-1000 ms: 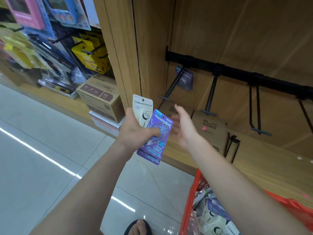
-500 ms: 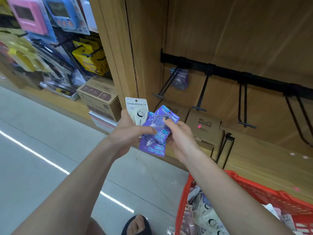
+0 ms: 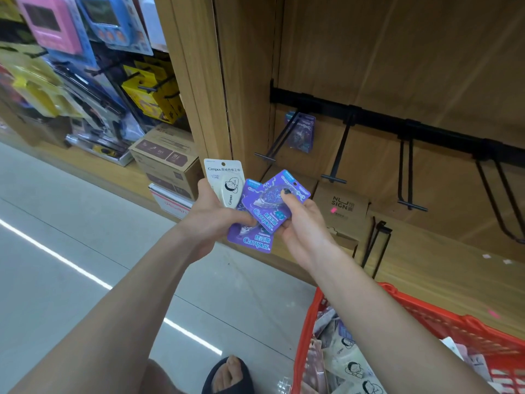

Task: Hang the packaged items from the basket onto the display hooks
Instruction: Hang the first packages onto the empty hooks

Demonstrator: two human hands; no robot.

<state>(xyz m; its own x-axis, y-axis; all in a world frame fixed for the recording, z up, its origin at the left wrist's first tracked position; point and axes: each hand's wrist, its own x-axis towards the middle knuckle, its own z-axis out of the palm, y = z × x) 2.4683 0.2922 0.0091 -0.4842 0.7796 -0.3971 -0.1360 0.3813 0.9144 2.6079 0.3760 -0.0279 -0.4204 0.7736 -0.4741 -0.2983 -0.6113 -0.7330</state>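
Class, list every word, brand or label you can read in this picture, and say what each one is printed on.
"Campus", "GOOD TIME": white package held by the left hand.
"Campus": lower purple package.
"Campus": upper purple package pinched by the right hand.
"NU SIGN": brown box on the shelf.
Chinese characters on the packages, the cardboard carton labels and the basket items' print: too small or blurred.

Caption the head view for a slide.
Left hand holds white and purple packs while right hand pinches the top purple pack below black hooks, basket alongside.
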